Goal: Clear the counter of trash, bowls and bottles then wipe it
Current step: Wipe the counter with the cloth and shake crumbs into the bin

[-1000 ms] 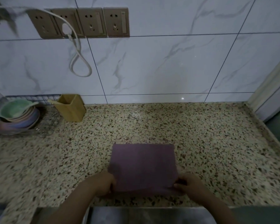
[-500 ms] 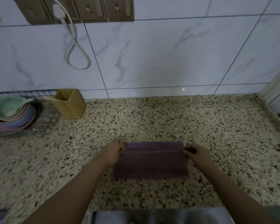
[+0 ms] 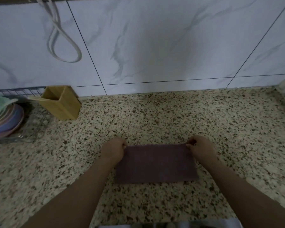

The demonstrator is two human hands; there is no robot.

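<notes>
- Two bare forearms are reaching forward from the bottom edge of the view, one on each side, over the speckled granite counter [image 3: 155, 116]
- A purple cloth [image 3: 155, 163] is lying flat on the counter between the forearms, in a wide rectangle, with its near edge toward the person and its far edge running between the two hands
- The left hand [image 3: 112, 149] is sitting at the cloth's far left corner with its fingers curled in, pinching that corner
- The right hand [image 3: 201, 148] is sitting at the far right corner, fingers likewise curled, and is pinching that corner between thumb and fingertips
- Beyond the hands, the counter is stretching back to the wall
- At the far left, a square wooden holder [image 3: 61, 102] is standing on the counter near the wall, tilting slightly in the wide-angle view
- Just left of it, a wire rack [image 3: 31, 124] is holding a stack of bowls [image 3: 5, 117] in purple and pink tones with a pale green one on top, cut off by the left edge of the view
- Farthest back, a white marbled tile wall [image 3: 171, 43] is rising behind the counter, and a white cable [image 3: 62, 38] is hanging down it in a loop at the upper left
</notes>
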